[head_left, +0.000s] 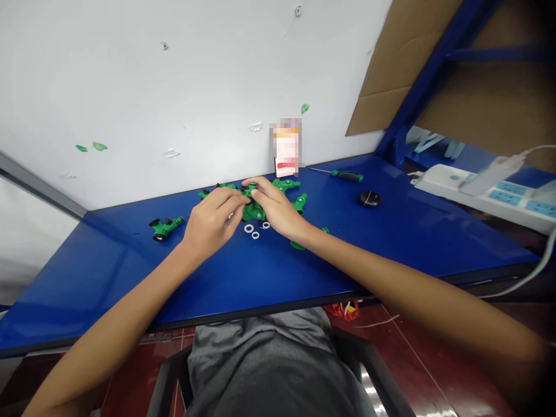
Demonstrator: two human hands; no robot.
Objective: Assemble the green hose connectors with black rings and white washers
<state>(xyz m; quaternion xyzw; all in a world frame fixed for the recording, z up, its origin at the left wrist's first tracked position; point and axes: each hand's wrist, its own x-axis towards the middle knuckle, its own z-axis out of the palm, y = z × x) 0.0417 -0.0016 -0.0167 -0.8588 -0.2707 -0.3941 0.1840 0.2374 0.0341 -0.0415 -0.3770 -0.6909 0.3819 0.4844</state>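
Nearest you on the desk, one green fitting lies partly hidden beneath your right forearm. The white rings lie flat just on your side of the grips, between them. Well out to the left of your left grip, another fitting sits apart, on its own.

Your left grip is narrow, fingers bent inward; your right grip arches over from the other side, fingers together. Both close in on the middle fitting, which shows between them; I can't tell whether either one holds it firmly. More fittings lie just beyond the grips.

To the right of your right grip are a round black case and, farther, a screwdriver. A lit phone stands against the wall behind the grips.

You seem to be at the handling step, sorting or fitting by hand. The next move calls for a sure pinch on one fitting, keeping the rings undisturbed.
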